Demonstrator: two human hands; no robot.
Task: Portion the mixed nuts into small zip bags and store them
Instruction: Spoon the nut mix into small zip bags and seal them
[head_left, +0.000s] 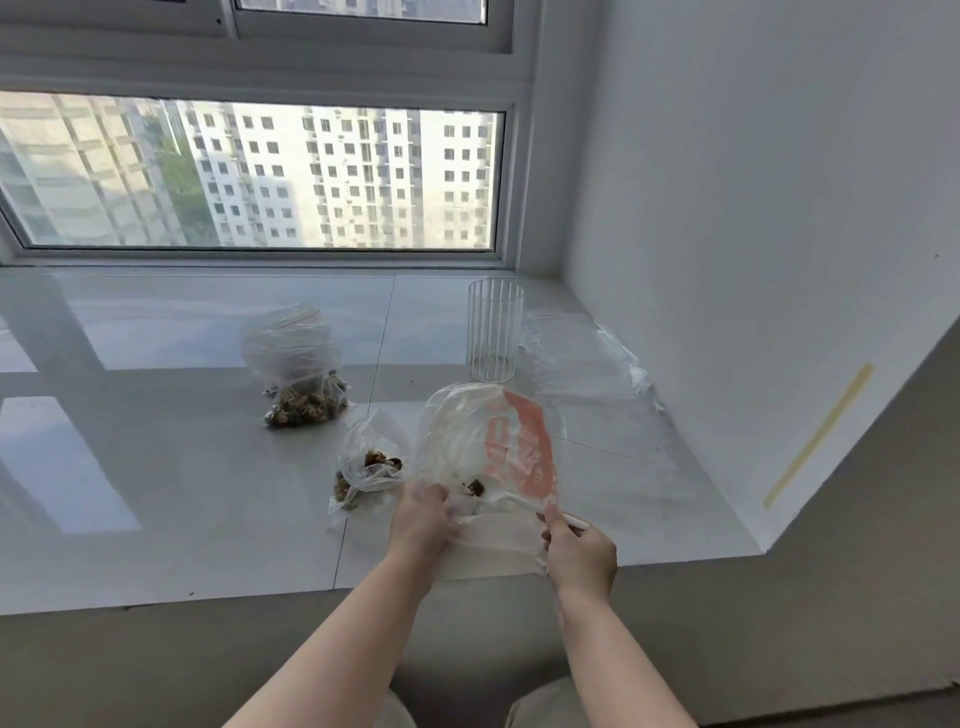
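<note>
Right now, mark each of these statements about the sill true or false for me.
1. The left hand grips the big bag with the orange print. True.
2. The right hand is empty. False: its grip is on a white spoon reaching into that bag.
3. The ribbed clear cup lies on its side. False: it stands upright.
4. Two clear bags holding nuts, a far bag and a near bag, lie left of the big bag. True.

a room in a high-rise flat, seemingly a home. a deep, glossy white window sill (156, 467) sits under a sliding window (260, 171) that looks out on tall apartment blocks (343, 171). plain white wall (753, 182) on the right, bare grey floor (156, 670) below.
</note>
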